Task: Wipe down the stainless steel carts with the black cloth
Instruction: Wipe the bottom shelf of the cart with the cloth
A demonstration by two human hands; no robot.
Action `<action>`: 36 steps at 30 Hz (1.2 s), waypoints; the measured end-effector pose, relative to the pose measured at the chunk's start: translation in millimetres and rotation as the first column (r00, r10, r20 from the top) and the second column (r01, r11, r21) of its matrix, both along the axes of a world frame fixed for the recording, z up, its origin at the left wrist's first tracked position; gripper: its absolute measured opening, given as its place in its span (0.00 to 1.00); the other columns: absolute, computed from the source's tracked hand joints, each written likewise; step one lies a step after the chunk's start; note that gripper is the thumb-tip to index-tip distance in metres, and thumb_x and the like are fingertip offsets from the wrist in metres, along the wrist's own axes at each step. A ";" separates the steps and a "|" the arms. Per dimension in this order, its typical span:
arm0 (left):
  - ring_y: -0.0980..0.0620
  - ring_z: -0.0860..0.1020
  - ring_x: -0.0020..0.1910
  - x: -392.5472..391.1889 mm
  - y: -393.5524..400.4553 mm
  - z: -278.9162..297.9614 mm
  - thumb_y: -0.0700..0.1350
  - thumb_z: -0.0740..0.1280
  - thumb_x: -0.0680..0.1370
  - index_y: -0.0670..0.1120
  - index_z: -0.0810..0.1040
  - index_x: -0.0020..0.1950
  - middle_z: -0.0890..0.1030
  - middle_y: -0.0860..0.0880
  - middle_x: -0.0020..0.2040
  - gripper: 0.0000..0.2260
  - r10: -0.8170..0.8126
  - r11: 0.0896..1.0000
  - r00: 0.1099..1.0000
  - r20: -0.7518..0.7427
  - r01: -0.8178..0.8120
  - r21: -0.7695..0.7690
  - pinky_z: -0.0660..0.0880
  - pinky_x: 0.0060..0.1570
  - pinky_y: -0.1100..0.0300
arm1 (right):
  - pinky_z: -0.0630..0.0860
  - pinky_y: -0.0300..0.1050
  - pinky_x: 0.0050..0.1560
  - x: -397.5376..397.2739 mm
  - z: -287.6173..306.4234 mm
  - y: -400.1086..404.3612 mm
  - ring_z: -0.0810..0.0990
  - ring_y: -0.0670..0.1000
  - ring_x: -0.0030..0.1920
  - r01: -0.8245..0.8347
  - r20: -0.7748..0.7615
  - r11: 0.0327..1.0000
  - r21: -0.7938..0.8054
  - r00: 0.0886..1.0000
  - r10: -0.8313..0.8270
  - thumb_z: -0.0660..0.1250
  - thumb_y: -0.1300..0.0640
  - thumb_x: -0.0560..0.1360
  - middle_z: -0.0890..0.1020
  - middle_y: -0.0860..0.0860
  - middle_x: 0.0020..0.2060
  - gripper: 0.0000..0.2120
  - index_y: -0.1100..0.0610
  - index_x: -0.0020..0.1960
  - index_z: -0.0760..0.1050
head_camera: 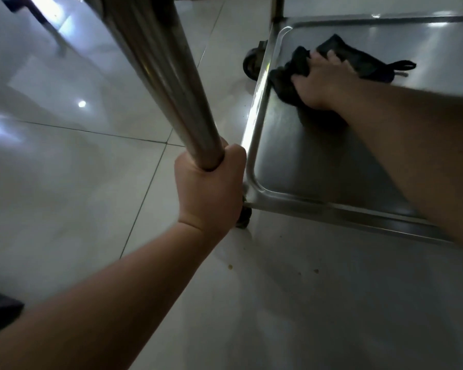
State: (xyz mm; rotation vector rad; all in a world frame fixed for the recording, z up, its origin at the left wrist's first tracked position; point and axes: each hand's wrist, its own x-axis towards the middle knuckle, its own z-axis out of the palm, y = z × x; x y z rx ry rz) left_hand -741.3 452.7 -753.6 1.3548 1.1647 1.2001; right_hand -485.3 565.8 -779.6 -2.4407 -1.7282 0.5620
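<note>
My left hand [211,182] is gripping the cart post [155,76], steadying it. My right hand [320,81] is pressing the black cloth [358,60] on the bottom shelf [332,161], fingers seemingly curled into it. Next I should wipe toward the near rim.

Two hands were in view: the left hand [211,182] at near centre and the right hand [321,81] at far right. One black cloth [358,62] was present, at the far right. One steel cart shelf [318,161] was counted on the right side. Two upright cart posts were visible: one large post [158,76] at centre and one thin post [278,6] at the far edge. Two black caster wheels were counted: one far wheel [253,62] and one near wheel [245,218]. One dark object [0,311] was at the near left; its kind could not be determined.
</note>
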 end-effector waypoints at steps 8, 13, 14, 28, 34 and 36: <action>0.44 0.70 0.29 -3.3 -0.6 -6.6 0.46 0.68 0.70 0.52 0.71 0.30 0.70 0.46 0.28 0.10 -0.003 1.000 1.000 0.005 0.003 0.015 0.71 0.33 0.49 | 0.45 0.52 0.82 -48.0 -18.1 -67.7 0.48 0.51 0.83 -0.407 0.020 0.905 0.124 0.913 0.408 0.55 0.39 0.84 0.55 0.46 0.84 0.33 0.50 0.84 0.53; 0.35 0.66 0.30 -2.0 -0.2 -6.0 0.46 0.68 0.70 0.44 0.67 0.31 0.67 0.38 0.29 0.13 0.021 1.000 1.000 0.020 -0.021 -0.002 0.70 0.32 0.42 | 0.41 0.43 0.79 -13.0 -14.1 -79.6 0.44 0.42 0.82 -0.637 0.018 0.767 0.076 0.770 0.638 0.53 0.37 0.84 0.51 0.38 0.82 0.30 0.41 0.84 0.52; 0.33 0.66 0.31 -1.5 -0.3 -5.6 0.47 0.68 0.70 0.43 0.66 0.32 0.67 0.37 0.30 0.13 0.022 1.000 1.000 0.021 -0.022 -0.006 0.70 0.32 0.40 | 0.44 0.45 0.80 -7.1 -13.1 -62.3 0.48 0.47 0.83 -0.538 0.039 0.838 0.092 0.843 0.536 0.56 0.40 0.84 0.54 0.43 0.83 0.31 0.45 0.84 0.54; 0.53 0.69 0.26 -3.7 -4.6 3.6 0.50 0.67 0.69 0.44 0.72 0.32 0.70 0.54 0.26 0.11 -0.074 0.997 0.997 -0.035 0.073 -0.020 0.70 0.28 0.55 | 0.48 0.61 0.80 -55.8 -5.3 48.5 0.48 0.57 0.83 -0.229 0.050 0.972 0.049 0.973 0.227 0.53 0.37 0.83 0.55 0.49 0.84 0.33 0.50 0.83 0.57; 0.48 0.70 0.29 -4.2 -4.6 3.6 0.48 0.67 0.68 0.46 0.73 0.30 0.71 0.49 0.28 0.09 -0.061 0.998 0.998 0.002 0.061 -0.016 0.69 0.31 0.50 | 0.43 0.54 0.81 -91.8 -19.3 -39.0 0.43 0.48 0.83 -0.459 -0.015 0.882 0.105 0.886 0.463 0.45 0.34 0.81 0.55 0.39 0.83 0.33 0.44 0.83 0.59; 0.46 0.72 0.30 -3.5 -5.1 4.8 0.47 0.67 0.68 0.48 0.76 0.31 0.73 0.45 0.28 0.07 -0.069 0.998 0.997 0.019 0.069 0.006 0.71 0.31 0.47 | 0.37 0.47 0.80 -96.6 -25.1 -84.6 0.37 0.39 0.81 -0.613 -0.096 0.777 0.139 0.773 0.627 0.41 0.32 0.80 0.48 0.27 0.79 0.30 0.35 0.81 0.53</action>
